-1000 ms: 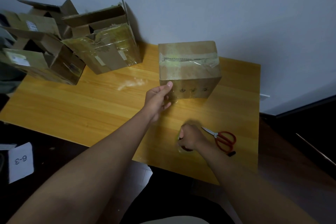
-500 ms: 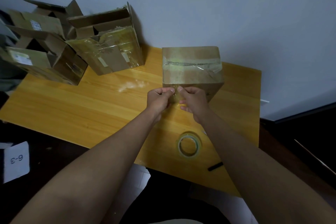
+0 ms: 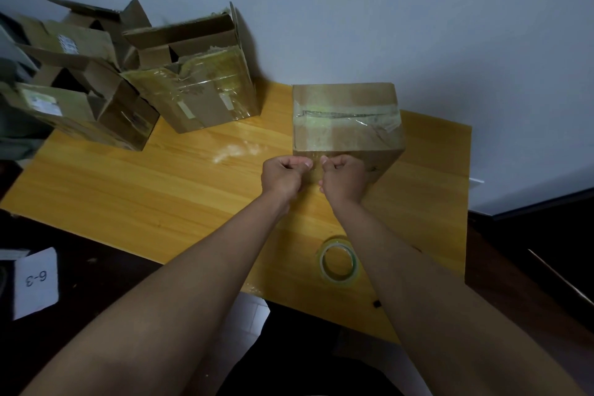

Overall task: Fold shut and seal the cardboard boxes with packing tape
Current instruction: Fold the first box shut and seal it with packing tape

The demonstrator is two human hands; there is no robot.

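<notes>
A closed cardboard box (image 3: 347,119) stands on the wooden table (image 3: 144,190), with clear tape across its top seam. My left hand (image 3: 283,175) and my right hand (image 3: 344,178) are side by side at the box's near top edge. Their fingers are curled, and thumbs and fingertips pinch a short strip of clear tape (image 3: 316,167) against the front face. The roll of packing tape (image 3: 337,262) lies flat near the table's front edge, under my right forearm. My right arm hides the scissors, except a small black tip (image 3: 376,303).
Several open cardboard boxes stand at the back left, one with taped sides (image 3: 199,90) and another lower one (image 3: 80,106). A white card marked 6-3 (image 3: 35,283) lies on the dark floor at left. The wall is right behind the boxes.
My right hand set the tape roll down near the scissors and rose to join my left hand at the box's near edge. Both hands have since closed tighter on the tape strip.
</notes>
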